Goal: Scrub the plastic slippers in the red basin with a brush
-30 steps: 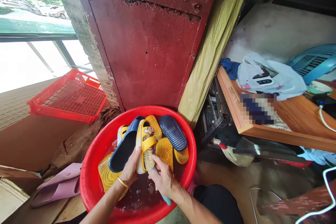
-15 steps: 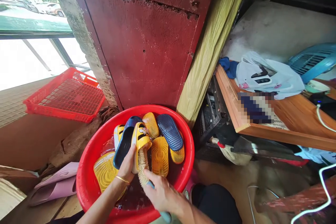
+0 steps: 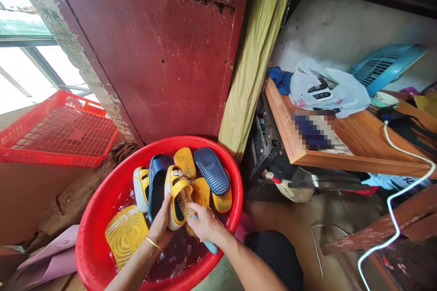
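Observation:
Over the water in the red basin (image 3: 90, 213), my left hand (image 3: 163, 223) is closed on a yellow-and-white sandal (image 3: 169, 191), its open heel tilted toward me. My right hand (image 3: 205, 223) grips the blue handle of a scrub brush (image 3: 184, 202). The brush's pale bristles reach into the sandal at its opening. Close by on the left lies a dark blue slide (image 3: 157, 186), and beyond it another yellow-and-white sandal (image 3: 140, 186). Several yellow soles show in the basin, and a navy slide (image 3: 212, 170) rests sole up at the right.
A red plastic crate (image 3: 64, 132) stands at the left above pink slippers (image 3: 51, 259). Behind the basin is a dark red door (image 3: 153, 63). On the right, a wooden table (image 3: 375, 145) holds a white plastic bag (image 3: 327, 88) and a blue fan (image 3: 385, 66); a white cable (image 3: 392, 218) hangs down.
The view has shifted, so the scene sits further left. The brush has moved to the sandal's right side, its bristles less visible than before. Both hands keep their holds.

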{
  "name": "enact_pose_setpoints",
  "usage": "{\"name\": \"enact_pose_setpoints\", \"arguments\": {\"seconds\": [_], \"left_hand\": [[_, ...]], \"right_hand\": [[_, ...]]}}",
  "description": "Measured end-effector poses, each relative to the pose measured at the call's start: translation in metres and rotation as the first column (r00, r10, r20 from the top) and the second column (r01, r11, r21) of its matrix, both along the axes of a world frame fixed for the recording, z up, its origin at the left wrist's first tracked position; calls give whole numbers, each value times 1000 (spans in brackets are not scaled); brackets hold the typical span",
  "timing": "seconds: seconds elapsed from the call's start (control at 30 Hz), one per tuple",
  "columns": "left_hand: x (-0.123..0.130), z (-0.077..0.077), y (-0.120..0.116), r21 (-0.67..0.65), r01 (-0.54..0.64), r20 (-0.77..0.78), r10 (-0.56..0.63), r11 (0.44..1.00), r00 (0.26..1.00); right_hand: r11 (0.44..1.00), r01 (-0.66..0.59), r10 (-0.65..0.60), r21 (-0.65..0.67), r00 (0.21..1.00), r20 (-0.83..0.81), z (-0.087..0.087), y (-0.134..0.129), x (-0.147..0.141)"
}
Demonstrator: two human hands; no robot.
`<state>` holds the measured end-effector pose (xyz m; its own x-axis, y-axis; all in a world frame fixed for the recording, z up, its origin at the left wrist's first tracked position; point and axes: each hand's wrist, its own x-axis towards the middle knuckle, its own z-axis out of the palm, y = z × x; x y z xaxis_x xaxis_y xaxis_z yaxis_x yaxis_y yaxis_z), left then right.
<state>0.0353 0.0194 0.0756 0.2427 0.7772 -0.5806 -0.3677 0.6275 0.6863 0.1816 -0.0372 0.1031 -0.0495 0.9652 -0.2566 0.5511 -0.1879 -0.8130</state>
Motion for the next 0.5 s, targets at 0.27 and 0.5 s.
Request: {"name": "enact_pose_setpoints", "arguments": {"seconds": [0.27, 0.5], "left_hand": [[-17, -12, 26, 94, -64, -100, 73, 994, 992], [-22, -20, 28, 155, -24, -298, 69, 988, 952]], "right_hand": [[944, -239, 166, -228, 940, -297, -1, -16, -8], [869, -330, 270, -368, 941, -206, 39, -29, 48]]}}
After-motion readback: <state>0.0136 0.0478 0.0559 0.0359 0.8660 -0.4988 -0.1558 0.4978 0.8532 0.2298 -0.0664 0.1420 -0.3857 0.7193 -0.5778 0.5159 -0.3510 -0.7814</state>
